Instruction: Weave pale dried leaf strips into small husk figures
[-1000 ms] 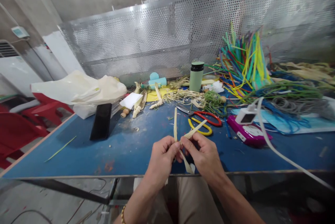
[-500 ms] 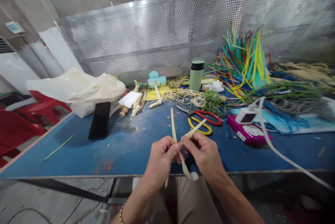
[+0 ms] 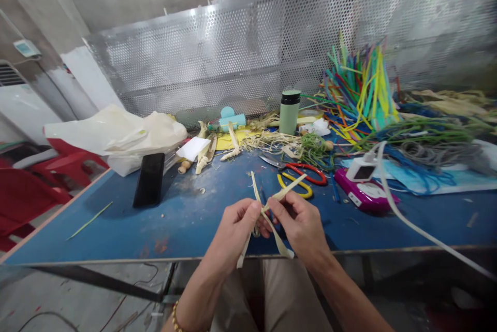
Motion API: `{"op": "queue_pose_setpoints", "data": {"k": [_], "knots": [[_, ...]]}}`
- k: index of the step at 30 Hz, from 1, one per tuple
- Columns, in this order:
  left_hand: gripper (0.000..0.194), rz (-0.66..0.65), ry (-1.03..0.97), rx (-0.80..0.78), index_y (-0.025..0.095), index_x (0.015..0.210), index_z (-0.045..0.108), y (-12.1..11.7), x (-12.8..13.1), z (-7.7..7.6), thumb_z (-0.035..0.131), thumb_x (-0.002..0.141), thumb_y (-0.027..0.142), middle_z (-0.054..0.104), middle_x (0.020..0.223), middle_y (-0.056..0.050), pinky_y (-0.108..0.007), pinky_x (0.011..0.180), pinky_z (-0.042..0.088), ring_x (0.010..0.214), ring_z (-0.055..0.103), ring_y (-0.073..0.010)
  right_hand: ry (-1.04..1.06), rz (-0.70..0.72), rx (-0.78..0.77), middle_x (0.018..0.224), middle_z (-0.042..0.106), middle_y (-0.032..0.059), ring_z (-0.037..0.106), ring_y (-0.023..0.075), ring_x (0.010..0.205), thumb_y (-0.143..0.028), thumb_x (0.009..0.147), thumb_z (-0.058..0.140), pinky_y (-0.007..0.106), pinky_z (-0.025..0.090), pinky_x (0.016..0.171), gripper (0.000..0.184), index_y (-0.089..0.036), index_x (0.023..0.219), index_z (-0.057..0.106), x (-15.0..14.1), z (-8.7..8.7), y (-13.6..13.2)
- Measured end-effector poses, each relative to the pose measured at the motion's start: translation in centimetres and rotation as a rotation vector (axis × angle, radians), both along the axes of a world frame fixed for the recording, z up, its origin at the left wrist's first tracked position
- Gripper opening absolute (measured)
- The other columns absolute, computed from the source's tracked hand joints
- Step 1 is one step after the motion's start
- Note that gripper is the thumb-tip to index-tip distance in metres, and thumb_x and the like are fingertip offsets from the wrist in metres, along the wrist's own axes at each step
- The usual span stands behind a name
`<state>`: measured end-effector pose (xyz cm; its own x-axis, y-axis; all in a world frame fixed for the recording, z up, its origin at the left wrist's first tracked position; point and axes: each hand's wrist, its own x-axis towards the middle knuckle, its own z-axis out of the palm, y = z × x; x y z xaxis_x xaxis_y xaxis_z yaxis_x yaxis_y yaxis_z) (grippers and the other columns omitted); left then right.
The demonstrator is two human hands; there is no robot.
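Observation:
Pale, flat dried husk strips cross one another between my two hands, over the front edge of the table. My left hand is closed, thumb and fingers pinching the strips near their crossing. From the other side my right hand also pinches them, its thumb beside the crossing. Two ends point up and away, while two tails hang below the hands. Some fingertips are hidden behind the strips. Just beyond the hands lie scissors with one red and one yellow handle.
On the blue table lie a black phone and a magenta power bank with a white cable. Behind stand a green tumbler and colourful strips. A white plastic bag rests at left, before a perforated metal panel.
The upright strip end has sunk lower and shows shorter. The tail under my left hand now shows more, and the other tail has shifted. Both hands keep their pinch.

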<state>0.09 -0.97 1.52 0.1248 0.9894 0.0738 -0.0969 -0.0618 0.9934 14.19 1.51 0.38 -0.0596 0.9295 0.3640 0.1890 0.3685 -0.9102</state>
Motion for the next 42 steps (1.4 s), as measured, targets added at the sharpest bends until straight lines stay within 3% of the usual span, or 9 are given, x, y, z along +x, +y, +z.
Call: {"op": "queue_pose_setpoints", "data": {"k": [4,11,20,27,30,33,37,39,42], "knots": [[0.036,0.056,0.092,-0.010,0.015,0.063,0.056,0.2,0.5,0.0,0.064,0.082,0.045,0.062,0.055,-0.002,-0.023,0.058,0.040,0.053,0.053,-0.0113,-0.054,-0.023,0.047,0.061,0.059,0.0002,0.052,0.0124,0.056,-0.038,0.087,0.058,0.024,0.041,0.054,0.027,-0.017,0.071,0.059,0.1,0.0,-0.1],[0.030,0.055,0.050,0.022,0.015,0.064,0.057,0.0,0.4,-0.8,0.060,0.086,0.035,0.060,0.056,-0.001,-0.022,0.057,0.038,0.054,0.051,-0.0106,-0.099,-0.013,-0.002,0.060,0.058,-0.0001,0.050,0.0120,0.056,-0.041,0.088,0.057,0.024,0.039,0.054,0.032,-0.017,0.067,0.057,0.1,0.0,-0.1],[0.030,0.027,0.040,0.016,0.015,0.065,0.058,-0.1,0.2,-0.9,0.061,0.085,0.037,0.059,0.055,0.000,-0.022,0.057,0.037,0.054,0.051,-0.0106,-0.036,0.015,-0.065,0.057,0.056,-0.0011,0.049,0.0120,0.054,-0.042,0.087,0.058,0.024,0.040,0.052,0.032,-0.018,0.067,0.058,0.2,0.0,0.1],[0.031,-0.003,0.024,-0.002,0.014,0.071,0.061,0.1,-0.3,-0.7,0.062,0.084,0.042,0.065,0.064,-0.004,-0.024,0.061,0.041,0.057,0.055,-0.0116,-0.158,0.041,0.033,0.063,0.062,0.0005,0.054,0.0136,0.059,-0.039,0.088,0.055,0.024,0.041,0.057,0.030,-0.018,0.067,0.059,0.1,0.3,0.6],[0.030,-0.029,0.002,-0.026,0.013,0.080,0.065,0.0,-0.8,-0.3,0.064,0.082,0.043,0.067,0.070,-0.005,-0.023,0.061,0.042,0.059,0.055,-0.0115,-0.236,-0.023,0.085,0.056,0.058,-0.0004,0.051,0.0129,0.054,-0.042,0.091,0.051,0.025,0.038,0.054,0.037,-0.019,0.064,0.060,0.6,1.1,0.3],[0.029,-0.043,0.027,-0.030,0.012,0.083,0.068,-0.1,-1.2,0.1,0.066,0.080,0.041,0.066,0.069,-0.005,-0.024,0.060,0.042,0.059,0.053,-0.0116,-0.241,-0.209,0.212,0.056,0.056,0.0001,0.051,0.0135,0.056,-0.042,0.094,0.048,0.026,0.038,0.058,0.038,-0.020,0.066,0.060,1.2,2.2,0.2],[0.027,-0.092,0.176,0.047,0.014,0.067,0.067,-0.2,-1.4,0.5,0.067,0.080,0.038,0.064,0.065,-0.005,-0.024,0.062,0.041,0.062,0.053,-0.0128,-0.406,0.051,0.345,0.075,0.066,0.0034,0.056,0.0176,0.076,-0.036,0.087,0.059,0.030,0.040,0.075,0.023,-0.020,0.070,0.064,1.2,3.0,0.7],[0.026,-0.084,0.185,0.045,0.013,0.069,0.068,-0.2,-1.4,0.7,0.069,0.078,0.038,0.063,0.064,-0.005,-0.025,0.062,0.041,0.061,0.053,-0.0129,-0.367,0.196,0.257,0.072,0.064,0.0019,0.055,0.0156,0.071,-0.034,0.087,0.058,0.029,0.041,0.071,0.024,-0.019,0.068,0.061,1.1,2.8,1.1],[0.029,-0.067,0.089,-0.015,0.013,0.082,0.069,-0.1,-1.5,0.7,0.072,0.075,0.040,0.065,0.067,-0.005,-0.024,0.062,0.043,0.061,0.054,-0.0128,-0.222,0.256,0.131,0.067,0.060,-0.0001,0.052,0.0133,0.065,-0.032,0.087,0.057,0.026,0.042,0.063,0.023,-0.018,0.068,0.059,0.9,2.2,1.6]]}}
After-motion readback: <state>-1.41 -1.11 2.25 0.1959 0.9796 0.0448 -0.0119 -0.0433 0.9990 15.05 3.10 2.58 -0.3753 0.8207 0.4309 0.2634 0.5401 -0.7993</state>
